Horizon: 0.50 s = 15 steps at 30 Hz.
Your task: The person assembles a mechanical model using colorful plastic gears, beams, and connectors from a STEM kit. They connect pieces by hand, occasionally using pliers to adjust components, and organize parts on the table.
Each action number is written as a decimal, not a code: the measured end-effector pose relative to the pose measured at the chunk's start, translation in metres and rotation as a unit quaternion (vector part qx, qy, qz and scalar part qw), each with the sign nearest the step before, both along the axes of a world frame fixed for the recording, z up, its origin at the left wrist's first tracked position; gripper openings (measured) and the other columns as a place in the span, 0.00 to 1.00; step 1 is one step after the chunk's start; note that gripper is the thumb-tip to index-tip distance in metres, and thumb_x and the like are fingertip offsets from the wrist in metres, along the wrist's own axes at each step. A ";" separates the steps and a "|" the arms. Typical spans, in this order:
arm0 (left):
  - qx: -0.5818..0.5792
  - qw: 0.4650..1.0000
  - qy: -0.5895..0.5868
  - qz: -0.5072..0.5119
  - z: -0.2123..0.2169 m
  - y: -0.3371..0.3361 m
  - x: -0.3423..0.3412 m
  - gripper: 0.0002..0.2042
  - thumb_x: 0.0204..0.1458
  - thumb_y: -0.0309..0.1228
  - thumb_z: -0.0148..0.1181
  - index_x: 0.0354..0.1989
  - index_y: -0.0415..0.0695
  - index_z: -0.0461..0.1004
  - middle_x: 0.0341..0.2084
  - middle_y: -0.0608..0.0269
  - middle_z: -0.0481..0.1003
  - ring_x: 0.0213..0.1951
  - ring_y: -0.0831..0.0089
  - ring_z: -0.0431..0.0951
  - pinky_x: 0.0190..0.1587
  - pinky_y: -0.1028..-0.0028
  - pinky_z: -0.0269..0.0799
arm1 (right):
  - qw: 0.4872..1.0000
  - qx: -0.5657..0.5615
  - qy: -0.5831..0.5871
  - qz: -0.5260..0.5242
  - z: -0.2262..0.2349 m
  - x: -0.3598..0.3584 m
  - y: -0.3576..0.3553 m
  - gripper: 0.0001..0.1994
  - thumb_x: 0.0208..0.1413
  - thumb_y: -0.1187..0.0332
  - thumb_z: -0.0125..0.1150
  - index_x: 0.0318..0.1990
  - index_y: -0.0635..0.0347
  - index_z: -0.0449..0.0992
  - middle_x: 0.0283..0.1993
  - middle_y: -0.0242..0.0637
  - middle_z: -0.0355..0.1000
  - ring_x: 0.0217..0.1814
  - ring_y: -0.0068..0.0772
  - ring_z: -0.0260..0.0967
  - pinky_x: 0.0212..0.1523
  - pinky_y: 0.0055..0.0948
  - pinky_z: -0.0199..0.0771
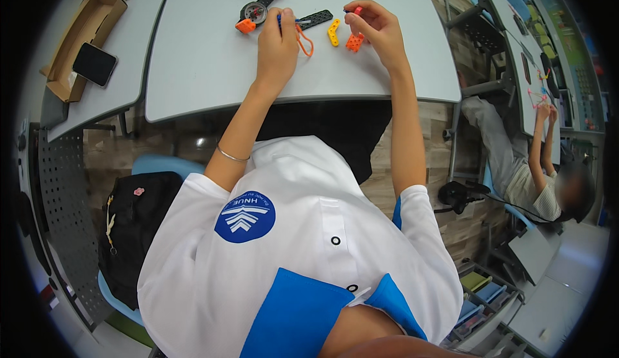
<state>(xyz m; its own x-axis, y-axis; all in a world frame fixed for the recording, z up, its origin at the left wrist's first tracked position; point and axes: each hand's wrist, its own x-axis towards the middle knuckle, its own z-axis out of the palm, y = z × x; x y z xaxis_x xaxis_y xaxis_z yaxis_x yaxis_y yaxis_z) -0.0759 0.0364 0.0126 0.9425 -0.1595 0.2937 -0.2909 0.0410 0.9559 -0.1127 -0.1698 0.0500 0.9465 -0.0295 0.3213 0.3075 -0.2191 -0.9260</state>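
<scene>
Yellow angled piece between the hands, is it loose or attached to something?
Loose: the yellow piece lies on the white table, bare tabletop around it, apart from the left hand and right hand.

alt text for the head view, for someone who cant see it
A person's left hand pinches a small blue piece and the right hand holds a red piece above a white table. Near them are an orange loop, a black perforated strip and a yellow angled piece; another person sits at the right.
</scene>
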 end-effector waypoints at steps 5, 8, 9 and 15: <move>-0.003 0.997 0.078 -0.027 0.014 -0.004 -0.013 0.19 0.68 0.46 0.43 0.35 0.42 0.64 0.13 0.69 0.63 0.15 0.83 0.63 0.20 0.76 0.61 | 0.990 -0.109 -0.056 -0.077 -0.018 0.015 -0.001 0.12 0.53 0.65 0.70 0.42 0.59 0.79 0.34 0.29 0.76 0.35 0.19 0.72 0.36 0.22 0.70; -0.015 0.995 0.088 -0.035 0.011 -0.003 -0.012 0.19 0.68 0.47 0.43 0.35 0.41 0.64 0.13 0.69 0.63 0.14 0.83 0.63 0.20 0.77 0.60 | 0.952 -0.243 -0.114 -0.148 -0.016 0.022 0.000 0.13 0.51 0.67 0.70 0.44 0.60 0.79 0.37 0.33 0.77 0.38 0.26 0.73 0.42 0.27 0.72; -0.013 0.995 0.089 -0.035 0.013 -0.004 -0.013 0.19 0.68 0.47 0.43 0.35 0.41 0.64 0.13 0.69 0.63 0.14 0.83 0.63 0.19 0.77 0.60 | 0.933 -0.288 -0.126 -0.177 -0.015 0.025 0.000 0.14 0.51 0.68 0.70 0.44 0.61 0.78 0.38 0.35 0.78 0.40 0.28 0.74 0.44 0.29 0.73; -0.038 0.993 0.098 -0.054 0.013 -0.005 -0.014 0.20 0.68 0.49 0.41 0.38 0.42 0.67 0.17 0.70 0.64 0.14 0.84 0.65 0.12 0.82 0.52 | 0.927 -0.336 -0.056 -0.156 -0.035 0.046 -0.004 0.18 0.50 0.71 0.69 0.50 0.64 0.77 0.45 0.41 0.76 0.44 0.39 0.75 0.47 0.34 0.74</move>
